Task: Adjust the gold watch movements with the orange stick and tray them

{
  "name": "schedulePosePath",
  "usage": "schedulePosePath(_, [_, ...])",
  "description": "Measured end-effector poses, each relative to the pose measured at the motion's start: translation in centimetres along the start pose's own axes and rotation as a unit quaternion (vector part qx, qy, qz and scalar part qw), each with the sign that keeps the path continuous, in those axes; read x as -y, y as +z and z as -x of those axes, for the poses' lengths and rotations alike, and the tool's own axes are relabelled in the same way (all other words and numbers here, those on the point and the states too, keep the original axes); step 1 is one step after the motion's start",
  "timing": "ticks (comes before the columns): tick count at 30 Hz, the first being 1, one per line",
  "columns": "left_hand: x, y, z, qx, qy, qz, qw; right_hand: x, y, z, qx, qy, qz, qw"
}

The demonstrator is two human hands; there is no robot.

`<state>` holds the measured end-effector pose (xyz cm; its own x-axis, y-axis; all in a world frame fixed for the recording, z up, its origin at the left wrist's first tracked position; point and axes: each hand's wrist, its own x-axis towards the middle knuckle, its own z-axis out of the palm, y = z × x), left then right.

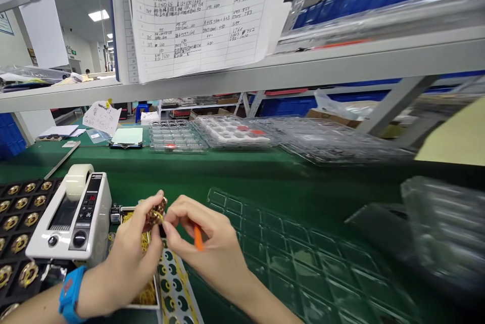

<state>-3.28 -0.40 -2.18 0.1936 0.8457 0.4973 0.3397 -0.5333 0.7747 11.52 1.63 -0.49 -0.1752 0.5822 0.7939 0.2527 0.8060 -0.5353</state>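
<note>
In the middle of the head view, my left hand (127, 245) pinches a small round gold and copper-coloured part (155, 214) between thumb and fingers. My right hand (215, 243) meets it from the right, its thumb and fingertips closed at the part beside a bit of yellow. An orange stick-like handle (198, 237) pokes out of my right fist; the tool's other end is hidden. Under my hands lies a box of yellow pieces (146, 293), with a pale sheet of yellow and dark curved stickers (176, 283) along its right side.
Left of my hands stands a white tape dispenser (96, 243) beside a black tray of gold ring parts (25, 233). A clear compartment tray (276, 248) lies right on the green table. More clear trays (178, 137) line the back under a metal shelf (227, 81). Blurred plastic trays (447, 233) sit far right.
</note>
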Motion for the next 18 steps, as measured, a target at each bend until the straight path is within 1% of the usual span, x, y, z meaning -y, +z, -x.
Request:
schedulePosePath(2, [0.0, -0.4, -0.5, -0.010, -0.033, 0.018, 0.999, 0.3, -0.6, -0.2, 0.011, 0.022, -0.045, 0.999])
schedulePosePath(4, [-0.2, -0.8, -1.1, -0.028, -0.065, 0.060, 0.996, 0.4, -1.2, -0.4, 0.002, 0.041, -0.080, 0.996])
schedulePosePath(6, [-0.5, -1.3, -1.5, -0.059, -0.079, 0.114, 0.989, -0.2, -1.3, -0.5, -0.002, 0.066, -0.095, 0.993])
schedulePosePath(7, [-0.7, -1.6, -1.5, -0.080, -0.075, 0.139, 0.984, -0.7, -1.1, -0.5, 0.009, 0.085, -0.087, 0.993])
schedulePosePath(8, [-1.0, -1.8, -1.5, -0.103, -0.065, 0.158, 0.980, -1.3, -0.7, -0.4, 0.039, 0.109, -0.060, 0.991])
schedulePosePath(10, [-1.5, -2.1, -1.3, -0.146, -0.034, 0.184, 0.972, -2.7, 0.8, -0.2, 0.138, 0.158, 0.027, 0.977])
schedulePosePath(12, [-1.7, -2.3, -1.0, -0.165, 0.000, 0.198, 0.966, -4.2, 2.8, 0.4, 0.241, 0.186, 0.110, 0.946])
schedulePosePath(13, [-1.8, -2.4, -0.8, -0.166, 0.015, 0.203, 0.965, -4.8, 3.8, 0.7, 0.276, 0.187, 0.132, 0.933])
schedulePosePath(15, [-1.8, -2.5, -0.7, -0.162, 0.035, 0.207, 0.964, -5.9, 5.4, 1.4, 0.326, 0.176, 0.154, 0.916])
schedulePosePath(18, [-1.8, -2.9, -0.9, -0.161, 0.039, 0.206, 0.964, -6.6, 6.3, 2.1, 0.371, 0.147, 0.188, 0.897])
